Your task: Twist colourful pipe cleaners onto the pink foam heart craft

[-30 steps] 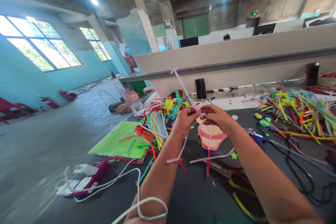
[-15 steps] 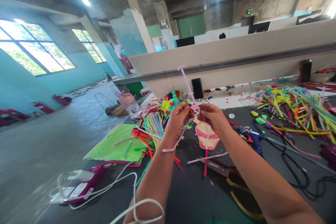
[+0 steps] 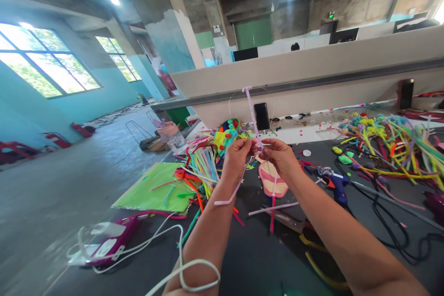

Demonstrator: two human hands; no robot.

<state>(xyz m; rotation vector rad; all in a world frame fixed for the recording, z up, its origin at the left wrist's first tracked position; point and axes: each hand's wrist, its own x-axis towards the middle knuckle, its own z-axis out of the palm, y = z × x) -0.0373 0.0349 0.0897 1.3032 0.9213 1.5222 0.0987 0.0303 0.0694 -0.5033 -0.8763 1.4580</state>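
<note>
My left hand (image 3: pixel 238 155) and my right hand (image 3: pixel 278 155) meet above the table, thumbs and fingers pinched on a lilac pipe cleaner (image 3: pixel 252 113). One length of it rises upright, with a small crosswise bend at its top. Another lilac length trails down past my left wrist, its end bent. The exact join between my fingertips is partly hidden. Beneath my hands lies a pink and cream padded piece (image 3: pixel 272 184), with a pink and lilac pipe cleaner (image 3: pixel 272 212) across it. Scissors (image 3: pixel 284 222) with yellow-edged handles lie partly under my right forearm.
Bundled pipe cleaners (image 3: pixel 204 162) lie left beside a green sheet (image 3: pixel 152 187). More are heaped at the right (image 3: pixel 391 143). A blue glue gun (image 3: pixel 338 185) with black cable, a purple power strip (image 3: pixel 113 245) with white cord and a propped phone (image 3: pixel 261 116) are around.
The upright lilac length has shifted slightly right and stands straighter. My fingers have moved a little at the join, and both hands keep their pinch.
</note>
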